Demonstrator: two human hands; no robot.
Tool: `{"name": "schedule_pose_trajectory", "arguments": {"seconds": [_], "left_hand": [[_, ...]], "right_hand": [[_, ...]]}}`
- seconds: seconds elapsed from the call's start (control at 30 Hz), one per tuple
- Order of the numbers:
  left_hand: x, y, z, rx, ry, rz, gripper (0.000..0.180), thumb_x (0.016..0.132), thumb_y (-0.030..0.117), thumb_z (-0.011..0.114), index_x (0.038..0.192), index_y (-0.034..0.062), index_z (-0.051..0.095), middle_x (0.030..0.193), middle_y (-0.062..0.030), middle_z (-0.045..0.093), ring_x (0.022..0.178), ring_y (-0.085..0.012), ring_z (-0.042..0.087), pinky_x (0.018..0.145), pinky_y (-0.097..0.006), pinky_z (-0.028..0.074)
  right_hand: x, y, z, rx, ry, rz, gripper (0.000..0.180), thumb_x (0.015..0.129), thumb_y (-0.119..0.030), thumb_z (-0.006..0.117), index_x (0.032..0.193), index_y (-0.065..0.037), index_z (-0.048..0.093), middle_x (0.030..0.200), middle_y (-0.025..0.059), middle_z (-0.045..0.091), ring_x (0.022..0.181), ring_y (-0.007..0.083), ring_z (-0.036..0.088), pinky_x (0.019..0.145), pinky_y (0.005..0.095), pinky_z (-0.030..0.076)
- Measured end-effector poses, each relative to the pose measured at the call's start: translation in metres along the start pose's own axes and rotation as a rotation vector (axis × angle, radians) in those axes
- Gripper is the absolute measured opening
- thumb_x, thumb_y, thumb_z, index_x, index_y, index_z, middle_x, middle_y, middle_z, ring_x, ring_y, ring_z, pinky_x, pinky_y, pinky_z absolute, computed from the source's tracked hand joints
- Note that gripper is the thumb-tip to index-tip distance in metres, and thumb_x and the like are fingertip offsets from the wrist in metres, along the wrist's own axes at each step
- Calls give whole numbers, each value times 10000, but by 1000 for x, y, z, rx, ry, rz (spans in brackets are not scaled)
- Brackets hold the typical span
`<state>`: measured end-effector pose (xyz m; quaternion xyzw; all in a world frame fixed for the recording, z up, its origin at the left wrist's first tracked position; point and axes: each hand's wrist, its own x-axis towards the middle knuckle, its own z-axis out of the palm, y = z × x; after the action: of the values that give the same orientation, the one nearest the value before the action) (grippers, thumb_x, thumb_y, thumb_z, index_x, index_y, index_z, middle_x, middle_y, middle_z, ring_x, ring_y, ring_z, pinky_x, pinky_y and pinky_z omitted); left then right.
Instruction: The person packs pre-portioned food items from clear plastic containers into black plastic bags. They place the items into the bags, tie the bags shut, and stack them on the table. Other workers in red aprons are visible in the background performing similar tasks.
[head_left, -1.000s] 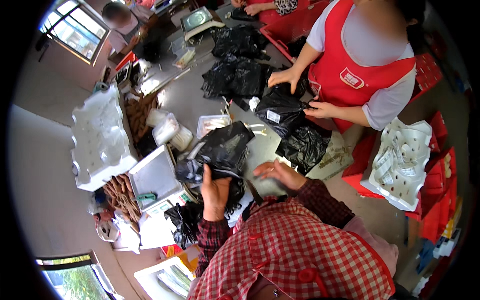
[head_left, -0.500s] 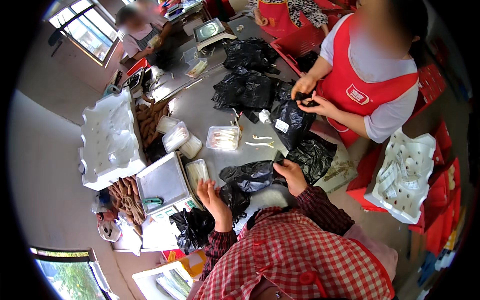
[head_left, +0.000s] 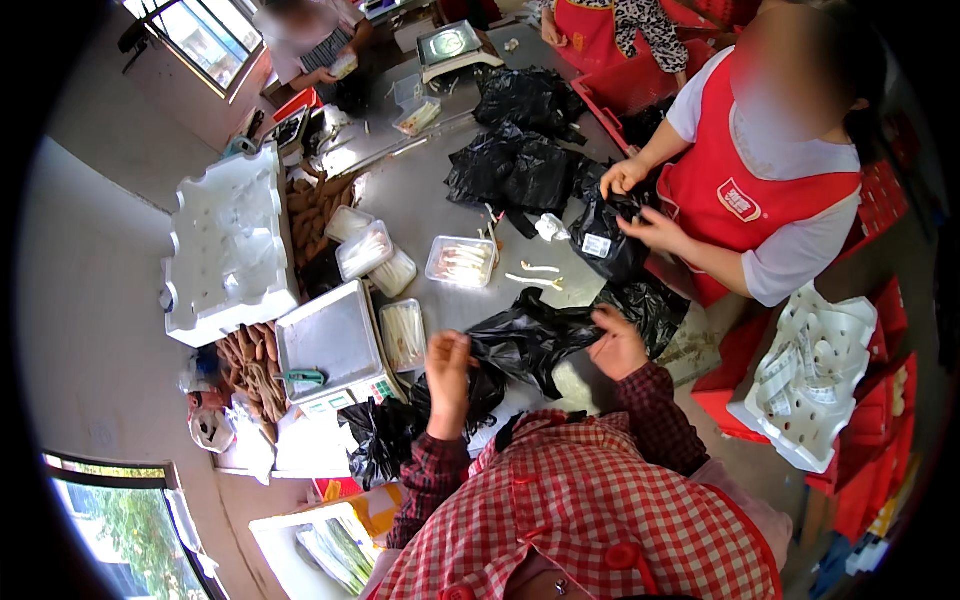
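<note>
Bag is now also pinched by left hand, besides right hand; glossy, crinkled black plastic spread between fingers.

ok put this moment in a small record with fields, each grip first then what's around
left grip: closed on one end of a black plastic bag
right grip: holding the bag's other end
bag state: stretched between both, above the table
near left grip: clear tray of pale sticks; scale with a green tool on it
beyond bag: second filled tray; loose pale stalks
across, to the right: co-worker's hands at a labelled black bag
</note>
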<state>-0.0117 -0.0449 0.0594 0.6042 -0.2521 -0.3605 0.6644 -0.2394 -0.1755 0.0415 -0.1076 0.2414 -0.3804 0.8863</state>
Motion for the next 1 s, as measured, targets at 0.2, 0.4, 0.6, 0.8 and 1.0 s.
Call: {"name": "schedule_pose_trajectory", "arguments": {"seconds": [0.2, 0.4, 0.6, 0.8, 1.0], "left_hand": [[-11, 1, 0, 757, 41, 381, 470, 781, 142, 693, 1151, -1, 441, 1105, -162, 482, 1018, -267, 484, 857, -353, 424], [-31, 2, 23, 950, -266, 272, 382, 729, 79, 654, 1091, 31, 543, 1007, -157, 542, 923, -357, 537, 770, -403, 446], [-53, -7, -59, 541, 124, -16, 102, 848, 25, 519, 930, 5, 577, 706, -69, 564, 705, -158, 575, 623, -298, 447], [-85, 9, -65, -131, 178, -216, 204, 908, 24, 515, 1112, 22, 499, 1034, -14, 568, 968, -78, 515, 875, -209, 380], [-86, 46, -52, -82, 170, -42, 678, 868, -82, 482, 1436, 88, 153, 1150, -124, 553, 982, -156, 559, 873, -264, 437]], "right_hand": [[-4, -1, 13, -717, 0, -256, 139, 820, -132, 630, 912, -40, 583, 827, -7, 561, 820, 99, 533, 759, 236, 409], [15, 10, 53, -913, -592, 133, 164, 780, -94, 683, 857, -65, 541, 764, -69, 479, 722, 29, 426, 655, 194, 343], [134, 52, 26, -971, -225, 320, 365, 907, -408, 526, 935, -45, 537, 786, 19, 559, 666, 94, 569, 626, 217, 466], [273, 138, -31, -1098, 128, 484, 454, 865, -461, 569, 936, -18, 499, 762, 69, 553, 656, 196, 644, 548, 295, 520], [273, 146, -56, -1147, 4, -8, 215, 861, -221, 587, 885, -7, 585, 754, 22, 549, 659, 106, 580, 574, 246, 522]]}}
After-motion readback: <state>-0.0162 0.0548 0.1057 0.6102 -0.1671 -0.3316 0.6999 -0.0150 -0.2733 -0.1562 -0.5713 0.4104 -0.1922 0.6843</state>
